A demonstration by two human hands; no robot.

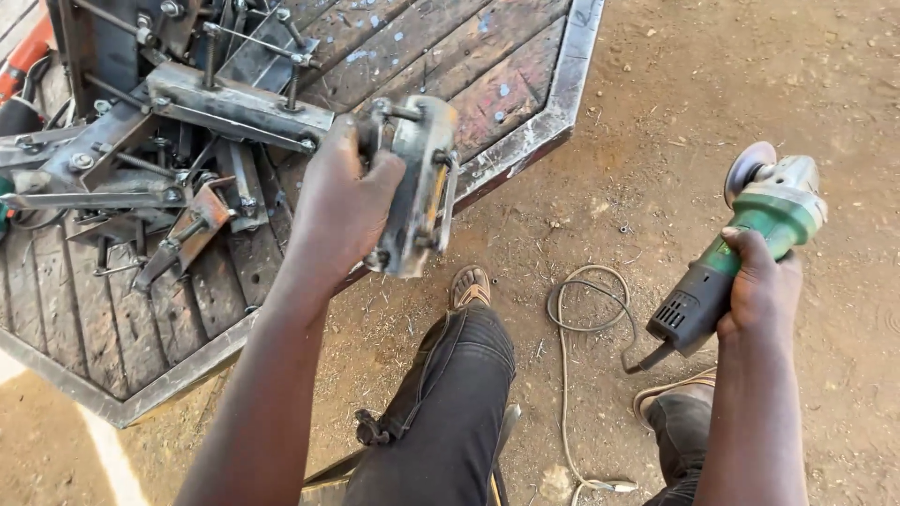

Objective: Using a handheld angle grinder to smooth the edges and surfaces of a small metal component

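Observation:
My left hand [339, 204] grips a bolted steel bracket assembly [419, 184] of flat plates and lifts it at the edge of the work table. My right hand [761, 281] holds a green and grey angle grinder [750, 234] by its body, out to the right over the dirt floor, with the disc end pointing up and away. The grinder's cord [581, 309] loops on the ground below it. My leg in dark trousers [450, 394] and a sandalled foot [469, 286] are between the two hands.
A steel-framed table [525, 141] with a worn plank top fills the upper left. More bolted metal bars and brackets [187, 141] lie on it. An orange tool handle [28, 52] pokes in at the far left. Bare dirt floor [750, 75] spreads to the right.

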